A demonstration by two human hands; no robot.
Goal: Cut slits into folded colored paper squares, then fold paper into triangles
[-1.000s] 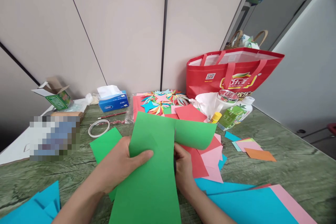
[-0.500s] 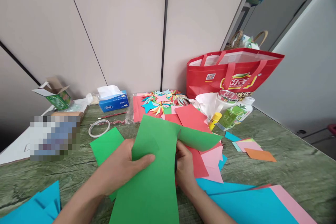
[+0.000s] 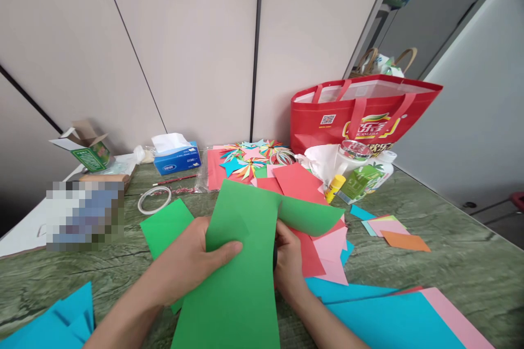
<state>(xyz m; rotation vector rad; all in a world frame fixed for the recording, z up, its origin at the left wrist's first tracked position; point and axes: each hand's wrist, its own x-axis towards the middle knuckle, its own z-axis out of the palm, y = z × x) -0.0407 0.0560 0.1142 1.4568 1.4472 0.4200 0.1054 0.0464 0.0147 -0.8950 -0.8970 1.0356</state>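
The green sheet (image 3: 241,283), plain and smooth, is over the desk (image 3: 117,267), a curved flap (image 3: 311,217) extending right near its top. The left hand (image 3: 192,256) clamps its grip on the sheet; the right hand (image 3: 289,259) encloses a mostly hidden dark tool (image 3: 275,256).

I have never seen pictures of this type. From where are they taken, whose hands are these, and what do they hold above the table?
There is no machine here. Every picture comes from one camera worn on a person's head, looking forward and down, so you see the wearer's own two bare hands.

The left hand grips a green sheet, thumb on top. The right hand is at the sheet's right edge, holding a dark tool, perhaps scissors, mostly hidden. The sheet's upper right part bends away as a flap.

On the table lie coloured papers, such as a large blue sheet. Farther back are a tissue box, a yellow glue stick and a red bag.
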